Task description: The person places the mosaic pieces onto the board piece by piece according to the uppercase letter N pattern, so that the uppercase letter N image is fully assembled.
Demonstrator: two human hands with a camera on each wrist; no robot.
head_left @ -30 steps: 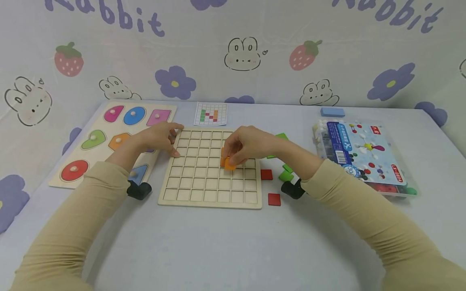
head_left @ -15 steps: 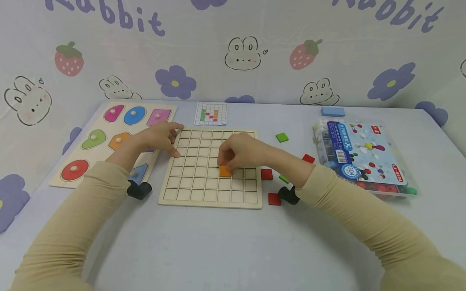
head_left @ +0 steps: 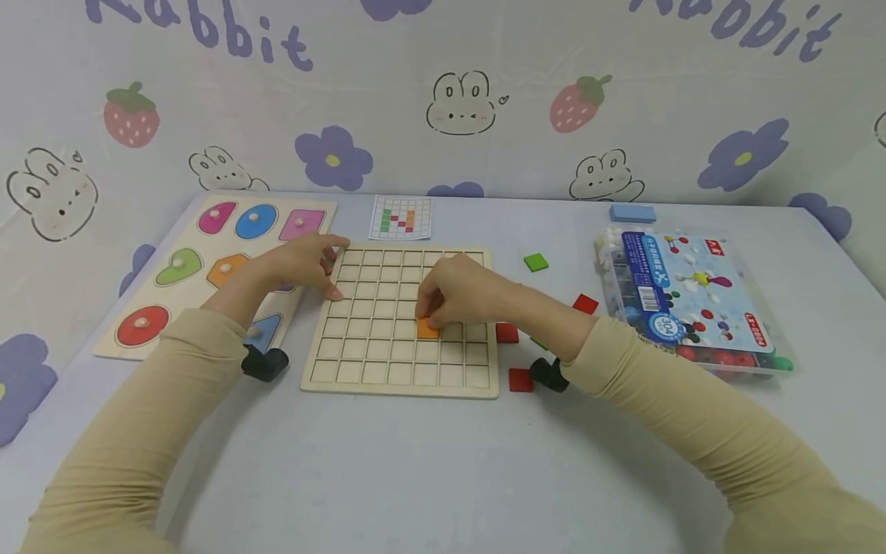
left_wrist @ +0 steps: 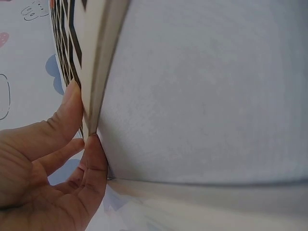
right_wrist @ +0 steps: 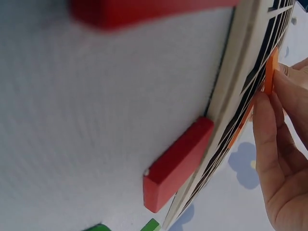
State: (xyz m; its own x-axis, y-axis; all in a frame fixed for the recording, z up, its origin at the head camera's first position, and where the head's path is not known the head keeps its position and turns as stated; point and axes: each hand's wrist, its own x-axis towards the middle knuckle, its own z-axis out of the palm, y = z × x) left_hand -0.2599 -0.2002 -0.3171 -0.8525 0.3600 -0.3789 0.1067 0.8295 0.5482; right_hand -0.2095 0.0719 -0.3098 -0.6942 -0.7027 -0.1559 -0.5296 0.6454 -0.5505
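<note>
The wooden grid board (head_left: pixel 388 369) lies flat on the table. My right hand (head_left: pixel 467 292) is over it and pinches an orange square tile (head_left: pixel 428 329) between thumb and fingers; in the right wrist view this tile (right_wrist: pixel 271 72) stands tilted at the grid. Another orange piece (right_wrist: pixel 241 124) shows in the grid beyond, and in the head view the hand hides it. At the board's upper left corner my left hand (head_left: pixel 301 261) holds the edge. The left wrist view shows its thumb (left_wrist: pixel 72 106) on the board's face and a finger against the side.
Red tiles (head_left: pixel 507 332) and green tiles (head_left: pixel 536 262) lie right of the board. A pattern card (head_left: pixel 401 217) is behind it. A shape puzzle board (head_left: pixel 208 304) stands left, a plastic box (head_left: pixel 692 300) of colourful parts right, with a blue block (head_left: pixel 632 214) behind.
My right hand has moved slightly left and toward me with the orange tile, and has stayed nearly still over the last half second. The left hand has kept its place.
</note>
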